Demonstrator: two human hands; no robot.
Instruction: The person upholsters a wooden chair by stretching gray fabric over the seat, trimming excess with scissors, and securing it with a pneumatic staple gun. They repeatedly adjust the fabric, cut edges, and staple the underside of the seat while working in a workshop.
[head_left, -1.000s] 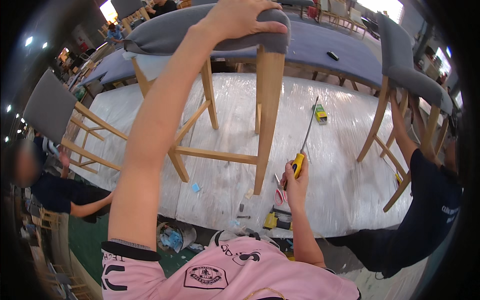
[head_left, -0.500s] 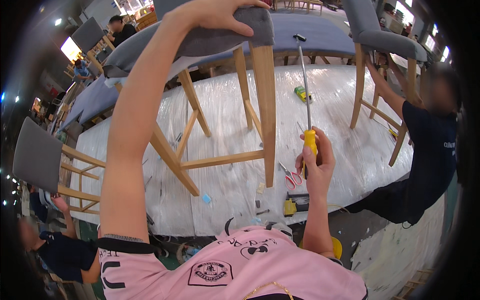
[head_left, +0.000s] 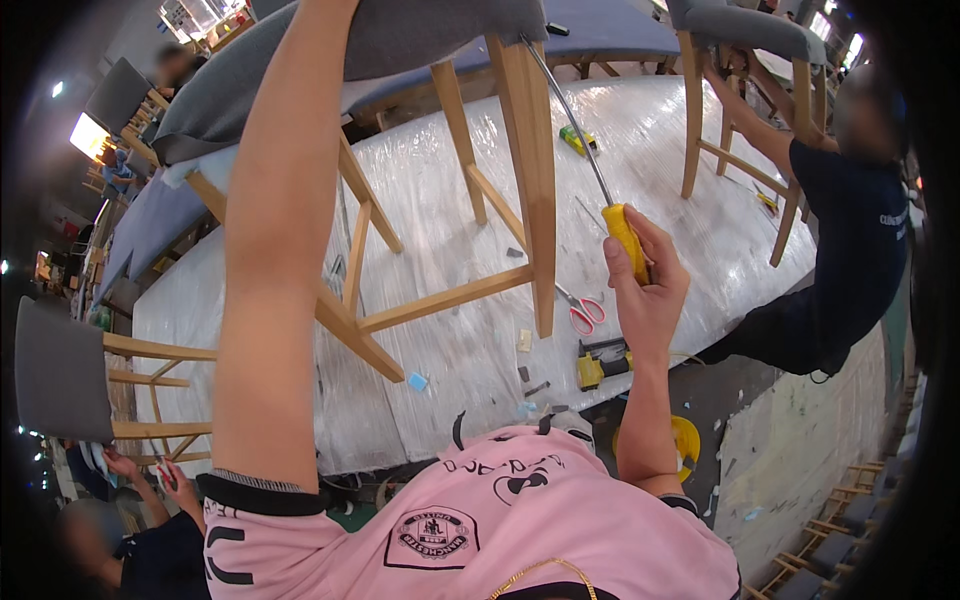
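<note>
Right hand (head_left: 650, 272): fingers wrapped around the yellow handle of a screwdriver (head_left: 622, 232), thumb laid along it, shaft slanting up and away. Its tip is at the lower edge of the grey seat (head_left: 430, 38), just beside the top of the near leg (head_left: 528, 190); whether it presses into the cloth I cannot tell. Left forearm (head_left: 275, 250) reaches up across the seat, but the hand is past the upper edge, so no telling what those fingers do. The chair stands upright on a plastic-wrapped table (head_left: 460, 420), nearest leg close to the scissors (head_left: 586, 313). My worry is the tip: pushed hard at that angle, it could skid off the edge and tear the cloth or gouge the wood. If the left hand is not bracing the seat, a shove might slide the legs, since the wrap looks slick. A slip past the leg would send the shaft outward, though the co-worker (head_left: 850, 215) at the right, arms under another chair (head_left: 755, 38), appears well apart.
</note>
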